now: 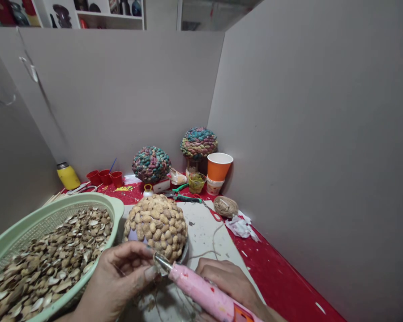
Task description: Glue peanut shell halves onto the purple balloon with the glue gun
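Note:
My right hand point(226, 279) is wrapped round a pink hot glue gun point(201, 290), its metal nozzle pointing up and left. The fingers of my left hand point(126, 270) are pinched right at the nozzle tip; whatever small piece they hold is too hidden to name. Just beyond both hands, a ball covered in peanut shells point(157, 223) rests in a bowl, with a bare lilac patch on its left side. To the left of my left hand stands a green colander point(117, 210) full of loose shell halves.
Two shell-covered balls in mixed colours point(151, 163) stand at the back, near red cups point(104, 176), a yellow bottle point(68, 175) and stacked paper cups point(218, 170). Green-handled pliers point(188, 199), scissors point(215, 213) and twine point(225, 206) lie mid-table. Grey partitions point(305, 134) enclose the table.

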Available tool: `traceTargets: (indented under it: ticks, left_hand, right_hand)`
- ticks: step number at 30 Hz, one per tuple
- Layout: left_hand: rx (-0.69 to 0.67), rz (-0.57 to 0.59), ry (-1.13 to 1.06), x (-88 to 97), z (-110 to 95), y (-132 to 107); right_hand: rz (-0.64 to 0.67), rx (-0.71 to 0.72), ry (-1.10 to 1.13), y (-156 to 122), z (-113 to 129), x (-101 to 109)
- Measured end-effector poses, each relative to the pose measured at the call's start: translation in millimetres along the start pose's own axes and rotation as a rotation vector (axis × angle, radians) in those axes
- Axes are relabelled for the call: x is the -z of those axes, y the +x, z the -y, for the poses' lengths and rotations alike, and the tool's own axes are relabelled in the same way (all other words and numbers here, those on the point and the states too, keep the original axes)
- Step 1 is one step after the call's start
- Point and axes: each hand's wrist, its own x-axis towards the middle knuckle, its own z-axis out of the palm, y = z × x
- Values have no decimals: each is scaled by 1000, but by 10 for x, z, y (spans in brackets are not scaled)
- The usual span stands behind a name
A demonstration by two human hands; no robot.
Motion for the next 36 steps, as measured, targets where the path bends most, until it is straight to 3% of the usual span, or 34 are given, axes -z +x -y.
traceTargets:
  ticks: [15,32,36]
  left_hand:
    - [-205,-62,272,7,26,-1]
    - [-293,-106,270,-44,-6,-9]
    - [-308,-92,261,-47,-9,-16]
  right_hand:
    - [-54,89,-6,15,-20,-18]
    - [-165,213,-172,188,50,-20]
    - [-106,169,-165,168,69,-2]
